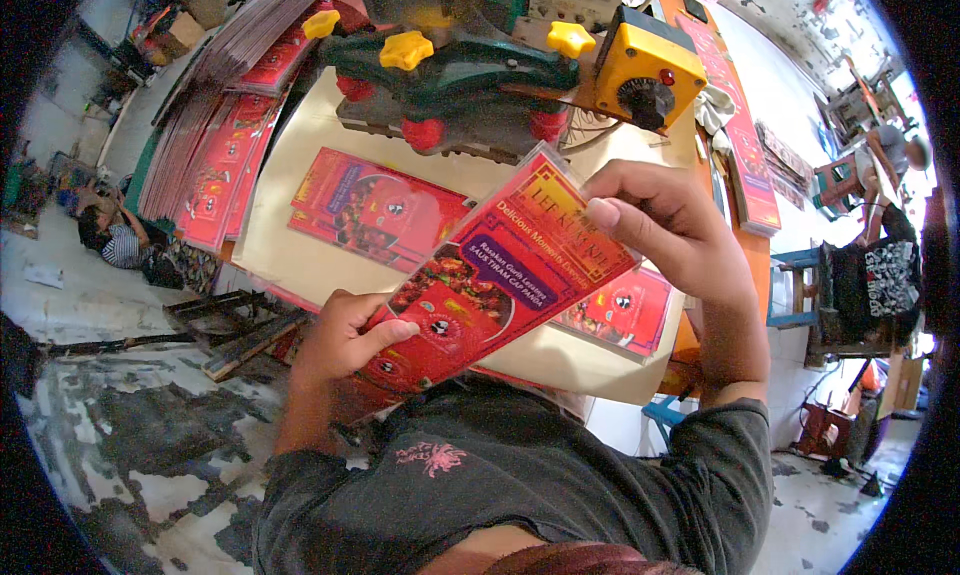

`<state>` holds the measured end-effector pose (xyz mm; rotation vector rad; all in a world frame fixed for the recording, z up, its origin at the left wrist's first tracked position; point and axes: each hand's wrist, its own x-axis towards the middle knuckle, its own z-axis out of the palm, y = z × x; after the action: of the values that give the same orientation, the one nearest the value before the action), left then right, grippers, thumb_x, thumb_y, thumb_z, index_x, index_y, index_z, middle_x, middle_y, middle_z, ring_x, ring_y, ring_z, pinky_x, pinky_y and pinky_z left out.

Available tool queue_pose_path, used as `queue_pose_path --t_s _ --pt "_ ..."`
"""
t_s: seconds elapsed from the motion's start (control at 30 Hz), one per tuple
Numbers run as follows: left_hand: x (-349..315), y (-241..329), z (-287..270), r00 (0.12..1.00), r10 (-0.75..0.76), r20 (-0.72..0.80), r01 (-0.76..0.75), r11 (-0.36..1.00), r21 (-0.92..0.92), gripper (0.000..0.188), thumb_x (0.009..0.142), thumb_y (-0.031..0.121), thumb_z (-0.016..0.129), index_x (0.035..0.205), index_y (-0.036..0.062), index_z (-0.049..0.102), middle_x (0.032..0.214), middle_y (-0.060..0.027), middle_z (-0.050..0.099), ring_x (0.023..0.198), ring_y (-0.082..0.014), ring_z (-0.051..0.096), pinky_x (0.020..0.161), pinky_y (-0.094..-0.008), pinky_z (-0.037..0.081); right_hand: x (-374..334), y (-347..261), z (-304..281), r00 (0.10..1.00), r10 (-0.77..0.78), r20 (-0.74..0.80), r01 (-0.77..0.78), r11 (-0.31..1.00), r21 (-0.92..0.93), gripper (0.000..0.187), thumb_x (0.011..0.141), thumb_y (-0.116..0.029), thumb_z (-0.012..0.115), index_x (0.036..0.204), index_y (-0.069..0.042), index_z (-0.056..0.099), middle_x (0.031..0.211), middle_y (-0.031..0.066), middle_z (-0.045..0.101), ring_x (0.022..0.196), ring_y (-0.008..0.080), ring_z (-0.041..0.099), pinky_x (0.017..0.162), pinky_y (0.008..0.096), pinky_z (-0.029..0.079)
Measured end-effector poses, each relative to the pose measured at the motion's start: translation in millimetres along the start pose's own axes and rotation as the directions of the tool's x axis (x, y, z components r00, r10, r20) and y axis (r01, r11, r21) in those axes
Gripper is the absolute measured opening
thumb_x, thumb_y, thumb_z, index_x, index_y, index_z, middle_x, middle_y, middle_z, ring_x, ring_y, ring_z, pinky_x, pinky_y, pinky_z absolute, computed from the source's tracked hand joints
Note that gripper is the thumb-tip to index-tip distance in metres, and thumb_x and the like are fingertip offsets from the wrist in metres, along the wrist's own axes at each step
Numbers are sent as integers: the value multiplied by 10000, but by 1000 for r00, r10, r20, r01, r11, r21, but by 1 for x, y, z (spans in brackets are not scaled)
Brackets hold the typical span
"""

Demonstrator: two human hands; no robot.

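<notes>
Between my hands I hold a long red printed card in clear plastic (500,265), tilted above the pale work board (280,230). My left hand (355,340) grips its lower left end, thumb on the front face. At the upper right end, my right hand (655,215) pinches the edge with thumb and fingertips. Under it, on the board, lie a similar red card (375,200) at the left and another card (625,310) at the right, both partly covered by the held one.
A dark green machine (450,60) with yellow knobs stands just beyond the board, a yellow control box (650,70) at its right. Tall stacks of red cards (215,170) rise at the left. More cards (745,175) lie along the orange table's right side. Two people are in the background.
</notes>
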<state>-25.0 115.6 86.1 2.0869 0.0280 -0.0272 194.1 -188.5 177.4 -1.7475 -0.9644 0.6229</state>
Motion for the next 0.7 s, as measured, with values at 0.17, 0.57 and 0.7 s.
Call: queue_pose_path --t_s 0.17,0.57,0.7 --pt "-3 -9 -12 989 13 148 -13 1000 -2 255 930 210 790 1038 -14 737 727 -87 709 704 -102 662 693 -320 528 8 1 -1 924 72 376 -132 982 134 345 1100 -302 570 998 7 684 767 -20 625 770 62 616 671 257 499" --pt "-15 23 20 865 160 476 -111 985 -129 269 984 262 728 1110 25 751 767 -160 709 669 -253 718 642 -380 543 4 19 57 466 -85 881 -185 964 191 335 1095 -290 580 1221 17 624 890 130 703 817 133 670 722 333 525" --pt "-19 25 25 811 314 494 -248 949 -196 223 986 242 707 1084 47 753 776 -174 695 674 -359 699 599 -437 536 -12 15 75 497 -193 846 -141 944 298 353 1074 -305 591 1178 32 596 913 195 689 846 252 692 771 426 518"
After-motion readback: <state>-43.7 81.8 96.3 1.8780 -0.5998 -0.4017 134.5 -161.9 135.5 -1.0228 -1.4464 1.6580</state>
